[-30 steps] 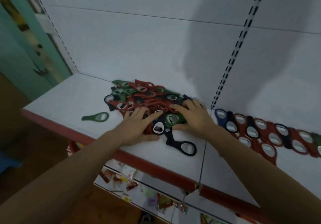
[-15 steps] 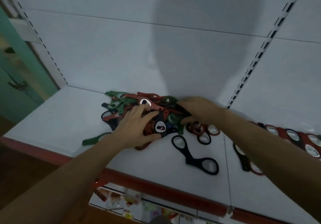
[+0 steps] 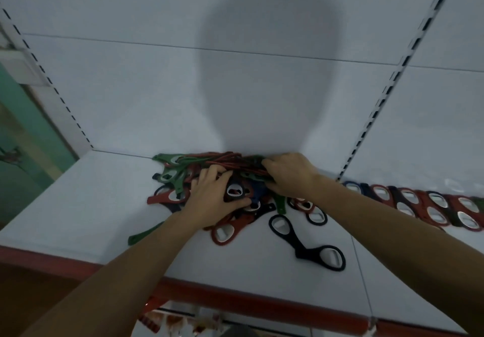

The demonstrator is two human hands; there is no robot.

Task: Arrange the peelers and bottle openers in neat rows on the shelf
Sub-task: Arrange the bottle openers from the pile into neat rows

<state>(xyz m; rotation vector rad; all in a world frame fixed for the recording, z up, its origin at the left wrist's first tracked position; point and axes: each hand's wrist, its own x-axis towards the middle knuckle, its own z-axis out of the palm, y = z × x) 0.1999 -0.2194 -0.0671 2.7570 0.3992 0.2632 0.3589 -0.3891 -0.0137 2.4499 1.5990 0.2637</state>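
Observation:
A tangled pile of red, green, black and blue bottle openers lies against the back wall of the white shelf. My left hand lies on the pile, thumb and fingers curled round a black opener. My right hand reaches into the back of the pile and grips a bunch of red and green openers. Two black openers lie loose in front. A green opener sticks out from under my left forearm. A neat row of openers runs along the shelf to the right.
The shelf has a red front edge close to my arms. A slotted upright runs up the white back panel on the right, another on the left. A lower shelf with packets shows below.
Both hands have pushed deeper into the pile toward the back wall. My right hand has closed on a bunch at the back. The view has come closer to the shelf.

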